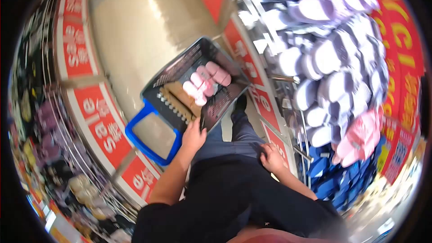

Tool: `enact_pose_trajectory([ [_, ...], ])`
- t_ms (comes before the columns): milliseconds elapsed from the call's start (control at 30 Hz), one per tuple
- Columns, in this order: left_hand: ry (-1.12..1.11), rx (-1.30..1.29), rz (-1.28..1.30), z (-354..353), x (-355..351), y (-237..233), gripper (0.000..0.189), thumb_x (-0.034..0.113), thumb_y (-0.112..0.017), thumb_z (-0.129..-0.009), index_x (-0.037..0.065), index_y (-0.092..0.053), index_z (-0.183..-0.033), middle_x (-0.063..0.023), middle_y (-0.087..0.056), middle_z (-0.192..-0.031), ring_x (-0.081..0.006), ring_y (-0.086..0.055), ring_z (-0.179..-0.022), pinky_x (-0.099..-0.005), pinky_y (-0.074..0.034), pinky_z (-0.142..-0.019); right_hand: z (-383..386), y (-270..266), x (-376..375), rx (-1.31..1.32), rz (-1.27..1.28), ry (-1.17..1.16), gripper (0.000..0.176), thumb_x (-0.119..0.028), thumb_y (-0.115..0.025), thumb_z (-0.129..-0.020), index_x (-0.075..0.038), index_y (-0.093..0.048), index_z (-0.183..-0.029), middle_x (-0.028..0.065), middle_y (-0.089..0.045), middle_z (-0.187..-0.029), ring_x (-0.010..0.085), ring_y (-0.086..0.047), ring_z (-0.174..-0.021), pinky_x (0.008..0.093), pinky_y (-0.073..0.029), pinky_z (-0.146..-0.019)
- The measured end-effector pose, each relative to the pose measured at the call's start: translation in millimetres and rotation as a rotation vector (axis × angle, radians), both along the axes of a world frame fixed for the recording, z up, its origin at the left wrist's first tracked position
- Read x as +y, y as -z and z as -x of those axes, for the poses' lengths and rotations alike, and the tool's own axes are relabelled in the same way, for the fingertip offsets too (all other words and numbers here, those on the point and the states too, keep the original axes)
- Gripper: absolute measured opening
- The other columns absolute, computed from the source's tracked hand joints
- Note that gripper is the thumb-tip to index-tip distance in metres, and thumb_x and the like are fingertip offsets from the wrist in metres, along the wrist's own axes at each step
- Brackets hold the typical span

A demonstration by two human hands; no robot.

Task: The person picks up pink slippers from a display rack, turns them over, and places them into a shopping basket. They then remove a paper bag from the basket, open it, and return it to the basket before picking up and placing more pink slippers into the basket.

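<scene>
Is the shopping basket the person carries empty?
No, pink slippers lie inside the basket, next to a tan item.

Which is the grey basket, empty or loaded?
Loaded: pink slippers and a tan item lie inside the basket, held by the left hand.

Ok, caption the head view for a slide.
Left hand grips a grey basket holding pink slippers; right hand rests at the hip beside slipper racks.

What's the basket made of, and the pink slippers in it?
The basket looks like hard dark grey plastic: moulded slots in its walls, glossy blue handle. The pink slippers look like soft, matte foam or rubber, smooth and rounded; hard to be sure.
</scene>
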State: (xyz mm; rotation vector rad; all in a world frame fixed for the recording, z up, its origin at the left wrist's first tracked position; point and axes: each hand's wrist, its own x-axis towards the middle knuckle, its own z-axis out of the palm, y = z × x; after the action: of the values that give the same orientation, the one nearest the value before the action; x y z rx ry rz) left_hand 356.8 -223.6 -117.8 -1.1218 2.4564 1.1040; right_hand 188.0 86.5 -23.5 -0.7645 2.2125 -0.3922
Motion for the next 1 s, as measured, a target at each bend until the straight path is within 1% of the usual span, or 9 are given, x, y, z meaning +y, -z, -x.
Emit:
enact_pose_trajectory([
  [200, 0.213, -0.109, 0.287, -65, -46, -37, 0.055, 0.031, -0.07, -0.082, 0.002, -0.057, -0.127, -0.0234, -0.063, -0.109, -0.0422, -0.061, -0.102, -0.052, -0.051, -0.085, -2, 7, 6, -0.074, 0.081, 0.195, 0.037, -0.017, -0.056, -0.088, -0.007, -0.061, -0.123, 0.0177, -0.061, -0.119, 0.0372, -0.061, -0.108, 0.0445, -0.05, -0.094],
  [300, 0.161, -0.229, 0.152, -56, -49, -59, 0.054, 0.031, -0.067, -0.088, -0.001, -0.055, -0.129, -0.0271, -0.061, -0.123, -0.0425, -0.058, -0.115, -0.0471, -0.046, -0.099, 9, 10, 6, -0.015, 0.237, 0.161, 0.035, -0.016, -0.056, -0.089, -0.005, -0.061, -0.121, 0.0173, -0.063, -0.114, 0.0368, -0.062, -0.104, 0.0439, -0.051, -0.092],
  [433, 0.257, -0.177, 0.046, -34, -31, -52, 0.049, 0.027, -0.067, -0.088, -0.003, -0.059, -0.126, -0.0287, -0.063, -0.116, -0.0443, -0.06, -0.11, -0.0472, -0.049, -0.094, 37, -34, 10, 0.003, 0.351, 0.198, 0.036, -0.016, -0.055, -0.089, -0.005, -0.062, -0.122, 0.0175, -0.063, -0.116, 0.0358, -0.061, -0.109, 0.0434, -0.05, -0.095],
  [633, 0.392, -0.067, 0.043, 34, 20, -89, 0.045, 0.024, -0.067, -0.088, -0.002, -0.062, -0.124, -0.0253, -0.066, -0.106, -0.0401, -0.063, -0.099, -0.0458, -0.05, -0.088, 97, -123, 76, 0.777, 0.706, 0.671, 0.029, -0.005, -0.061, -0.082, -0.002, -0.062, -0.11, 0.0172, -0.061, -0.101, 0.0369, -0.062, -0.093, 0.0439, -0.052, -0.084],
  [700, 0.411, -0.047, 0.033, 51, 28, -99, 0.043, 0.024, -0.067, -0.088, -0.001, -0.063, -0.123, -0.0236, -0.067, -0.106, -0.0382, -0.065, -0.097, -0.0441, -0.051, -0.087, 117, -147, 112, 1.057, 0.584, 0.885, 0.03, -0.005, -0.063, -0.081, -0.002, -0.061, -0.111, 0.0158, -0.06, -0.097, 0.0318, -0.063, -0.086, 0.0403, -0.052, -0.08],
  [767, 0.422, 0.027, -0.035, 74, 35, -106, 0.043, 0.024, -0.067, -0.088, -0.001, -0.063, -0.123, -0.023, -0.067, -0.105, -0.0381, -0.065, -0.096, -0.0438, -0.051, -0.086, 136, -146, 144, 0.795, 0.727, 1.294, 0.029, -0.007, -0.061, -0.088, -0.001, -0.059, -0.116, 0.0135, -0.061, -0.101, 0.0197, -0.063, -0.087, 0.0305, -0.052, -0.074],
  [833, 0.493, 0.013, 0.035, 94, 41, -113, 0.045, 0.026, -0.065, -0.089, -0.001, -0.061, -0.125, -0.0231, -0.067, -0.107, -0.0373, -0.066, -0.097, -0.0433, -0.052, -0.085, 152, -164, 170, 0.058, 1.112, 1.613, 0.045, -0.008, -0.06, -0.09, -0.002, -0.043, -0.132, 0.0158, -0.062, -0.105, 0.0158, -0.063, -0.079, 0.0242, -0.051, -0.067],
  [900, 0.529, 0.006, 0.095, 107, 45, -103, 0.046, 0.028, -0.064, -0.089, -0.001, -0.061, -0.125, -0.0235, -0.067, -0.108, -0.0372, -0.066, -0.099, -0.0431, -0.052, -0.086, 159, -164, 183, -0.225, 1.494, 1.564, 0.057, -0.01, -0.061, -0.09, -0.004, -0.032, -0.138, 0.0193, -0.062, -0.111, 0.0201, -0.066, -0.079, 0.027, -0.053, -0.066],
  [1000, 0.598, 0.024, 0.058, 129, 70, -119, 0.045, 0.029, -0.062, -0.089, -0.002, -0.061, -0.122, -0.024, -0.067, -0.111, -0.0383, -0.065, -0.102, -0.0442, -0.052, -0.088, 173, -158, 180, -0.186, 1.582, 1.581, 0.056, -0.012, -0.06, -0.092, -0.008, -0.028, -0.138, 0.0198, -0.056, -0.12, 0.0305, -0.068, -0.096, 0.0332, -0.056, -0.072],
])
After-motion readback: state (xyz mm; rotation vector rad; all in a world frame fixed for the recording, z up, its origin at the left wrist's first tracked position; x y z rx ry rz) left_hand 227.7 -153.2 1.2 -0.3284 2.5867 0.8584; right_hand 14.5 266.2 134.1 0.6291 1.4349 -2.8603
